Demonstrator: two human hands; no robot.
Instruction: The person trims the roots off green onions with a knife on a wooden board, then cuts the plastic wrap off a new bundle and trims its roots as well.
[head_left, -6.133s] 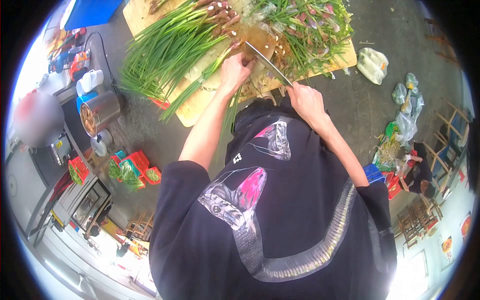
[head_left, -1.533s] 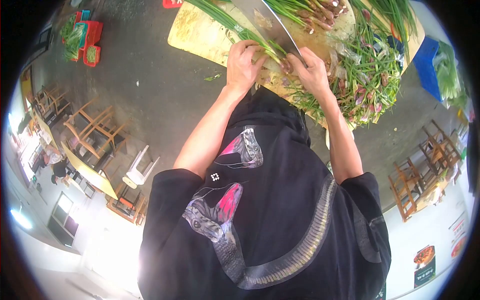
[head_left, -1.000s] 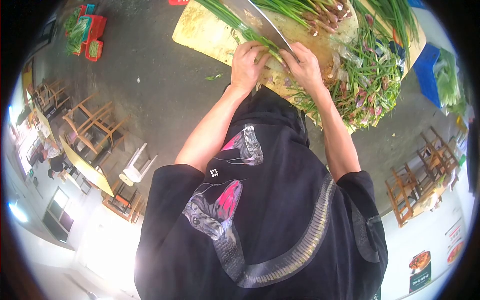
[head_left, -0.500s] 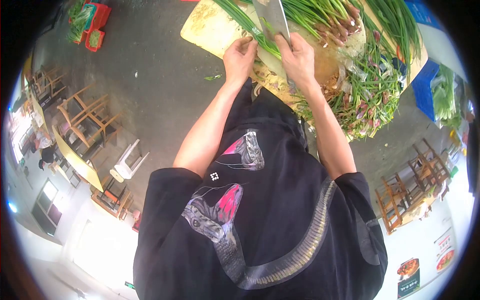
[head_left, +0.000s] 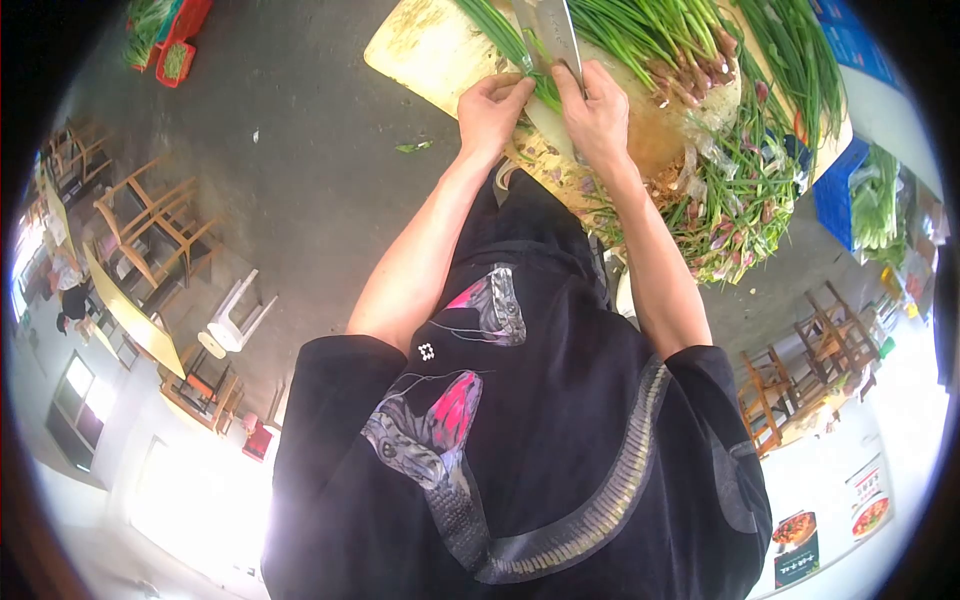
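My right hand [head_left: 598, 118] grips a cleaver [head_left: 554, 38], its broad blade pointing away from me over the board. Close to the blade on its left side, my left hand [head_left: 494, 115] is closed, with thumb and fingertips pinching green scallions [head_left: 492, 25]. Their leaves run up and left, out of the frame; part of them passes behind the blade. Right of the cleaver lies a bunch of scallions [head_left: 640, 38] with reddish bulbs. Beneath all this is a pale, stained board [head_left: 412, 45].
A heap of scallion trimmings [head_left: 735, 225] sits at the board's near right. More long scallions [head_left: 800, 60] lie behind it. A blue crate [head_left: 838, 195] of greens stands at right, red baskets [head_left: 176, 62] at upper left. Wooden chairs [head_left: 150, 225] and a white stool [head_left: 238, 315] are at left.
My left hand has shifted slightly right, nearer the blade, and the pinched scallions sit a little further right. The right hand keeps its grip on the cleaver. The whole view has turned slightly.
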